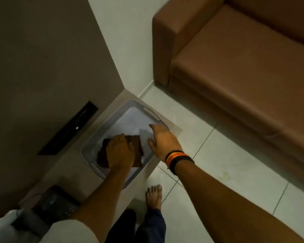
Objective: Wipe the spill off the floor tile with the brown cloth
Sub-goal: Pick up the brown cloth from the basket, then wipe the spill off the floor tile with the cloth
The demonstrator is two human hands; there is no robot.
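Note:
A folded brown cloth lies in a grey plastic basket on a low beige ledge. My left hand rests on top of the cloth, fingers curled over it. My right hand, with coloured bands on the wrist, hovers open over the basket's right rim beside the cloth. A faint yellowish spill marks the white floor tile to the right, in front of the sofa. White fabric lines the basket under the cloth.
A brown sofa fills the upper right. A black box lies on the ledge by the wall, and a dark basket stands at lower left. My bare foot stands on the tiles below the ledge.

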